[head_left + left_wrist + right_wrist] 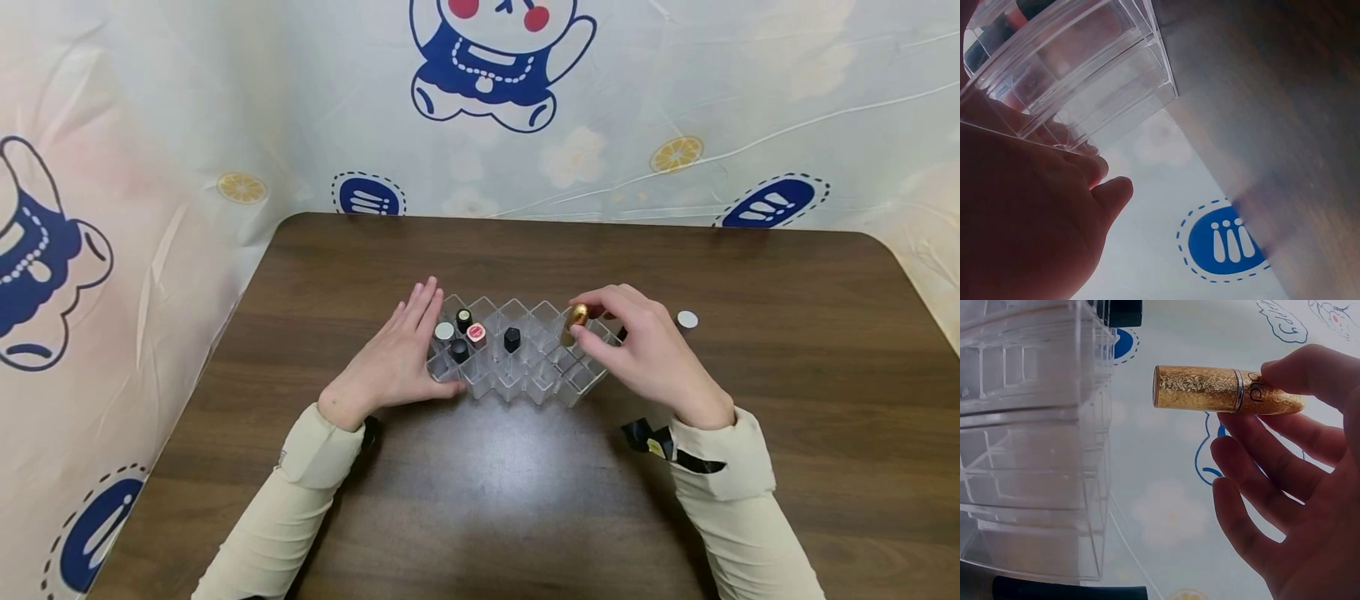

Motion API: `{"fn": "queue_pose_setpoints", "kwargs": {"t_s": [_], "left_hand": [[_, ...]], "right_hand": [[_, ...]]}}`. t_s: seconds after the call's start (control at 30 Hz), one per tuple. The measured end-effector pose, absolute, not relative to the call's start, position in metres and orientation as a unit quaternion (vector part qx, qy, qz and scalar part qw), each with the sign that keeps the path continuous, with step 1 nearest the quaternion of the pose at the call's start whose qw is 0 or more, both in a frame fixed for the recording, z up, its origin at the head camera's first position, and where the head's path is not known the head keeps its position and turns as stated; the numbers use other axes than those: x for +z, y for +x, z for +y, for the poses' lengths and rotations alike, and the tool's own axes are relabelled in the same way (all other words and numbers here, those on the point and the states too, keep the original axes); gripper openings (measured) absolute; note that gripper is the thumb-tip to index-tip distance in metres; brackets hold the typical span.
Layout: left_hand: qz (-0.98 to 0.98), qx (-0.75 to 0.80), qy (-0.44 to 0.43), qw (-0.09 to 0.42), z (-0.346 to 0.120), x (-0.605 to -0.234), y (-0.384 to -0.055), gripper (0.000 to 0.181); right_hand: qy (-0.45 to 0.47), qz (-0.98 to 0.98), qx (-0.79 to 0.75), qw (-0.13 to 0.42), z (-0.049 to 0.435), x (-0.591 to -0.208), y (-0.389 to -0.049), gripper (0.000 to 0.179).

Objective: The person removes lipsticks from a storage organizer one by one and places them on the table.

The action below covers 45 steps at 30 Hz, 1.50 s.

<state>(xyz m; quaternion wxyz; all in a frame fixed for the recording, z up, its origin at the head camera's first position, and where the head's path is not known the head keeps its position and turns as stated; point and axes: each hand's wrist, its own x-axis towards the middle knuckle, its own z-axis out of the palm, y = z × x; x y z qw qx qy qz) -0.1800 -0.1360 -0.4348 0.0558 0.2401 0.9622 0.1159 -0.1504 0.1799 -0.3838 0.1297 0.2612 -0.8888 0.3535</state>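
A clear lattice-shaped lipstick organizer (525, 367) stands on the table. My left hand (397, 354) rests along its left end, fingers straight towards the back and thumb at the front corner; the left wrist view shows the hand against the clear wall (1116, 87). Between thumb and fingertips my right hand (648, 346) pinches a gold glittery lipstick tube (1197, 389). In the right wrist view the tube's free end points at the organizer's open top with a gap between. In the head view the tube (577, 316) overlaps the right-hand cells.
Several lipsticks stand in the organizer's left cells, among them a red-topped one (476, 333) and a white-topped one (445, 332). A black one (512, 339) stands mid-organizer. Beyond the right hand is a white-topped tube (687, 319) on the brown table (510, 508).
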Motion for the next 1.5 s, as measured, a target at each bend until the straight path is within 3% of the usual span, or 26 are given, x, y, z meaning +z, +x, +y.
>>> {"fn": "queue_pose_setpoints", "kwargs": {"t_s": [1.5], "left_hand": [[0.963, 0.115, 0.239, 0.055, -0.136, -0.433, -0.179, 0.126]], "right_hand": [[0.215, -0.882, 0.355, 0.222, 0.215, -0.368, -0.149, 0.024]]}}
